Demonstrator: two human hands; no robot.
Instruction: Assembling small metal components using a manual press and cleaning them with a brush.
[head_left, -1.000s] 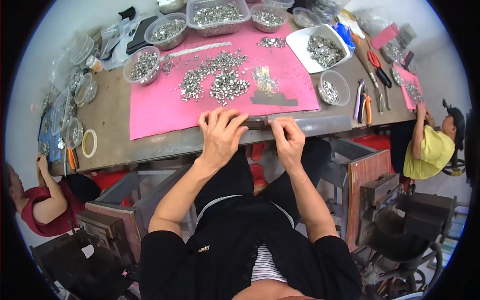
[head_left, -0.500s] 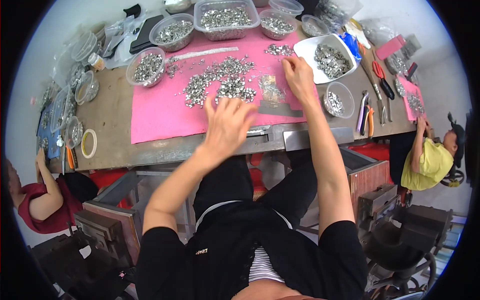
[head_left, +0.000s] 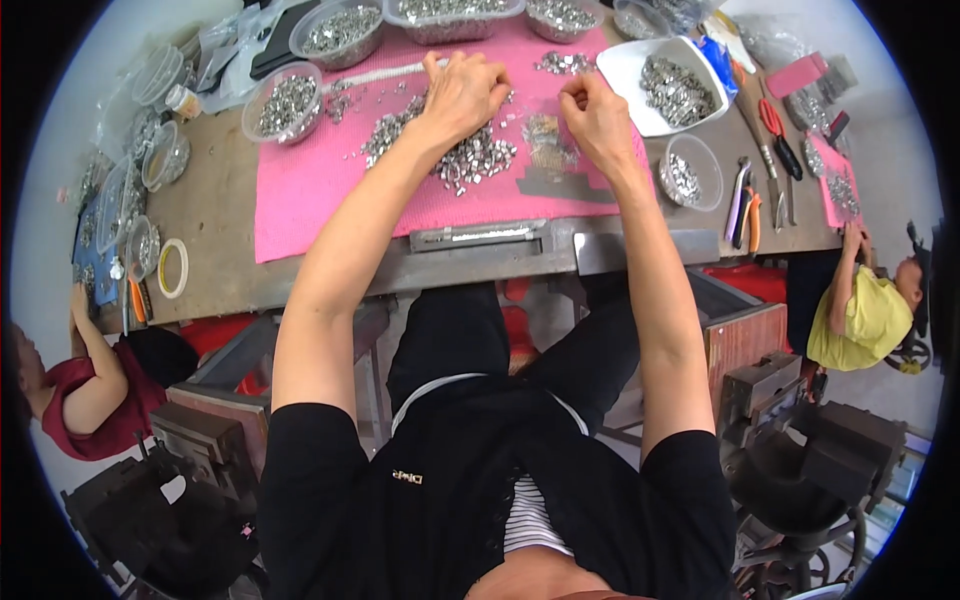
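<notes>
Small silver metal pieces (head_left: 475, 160) lie heaped on a pink mat (head_left: 330, 215). My left hand (head_left: 460, 95) reaches over the far part of this heap, with bent fingers and its thumb and forefinger drawn together. Farther right, my right hand (head_left: 602, 125) hovers at the near-left corner of a white dish (head_left: 640, 95), fingers curled into a pinch. Whatever either pinch holds is too small or hidden. Beside my right hand lies a patch of thin gold and silver-coloured pieces in rows (head_left: 550, 148), with a flat grey strip (head_left: 568, 190) on its near side.
Plastic tubs of metal pieces (head_left: 284, 105) line the far side. A small clear tub (head_left: 690, 172), pliers (head_left: 738, 205) and red-handled scissors (head_left: 772, 125) lie to the right. A tape roll (head_left: 173, 268) is at left. Two people (head_left: 90, 390) (head_left: 865, 315) sit at either side.
My left hand has moved away from me, from the near edge of the heap to its far part, and its fingers have drawn together. My right hand stays near the dish, fingers more curled.
</notes>
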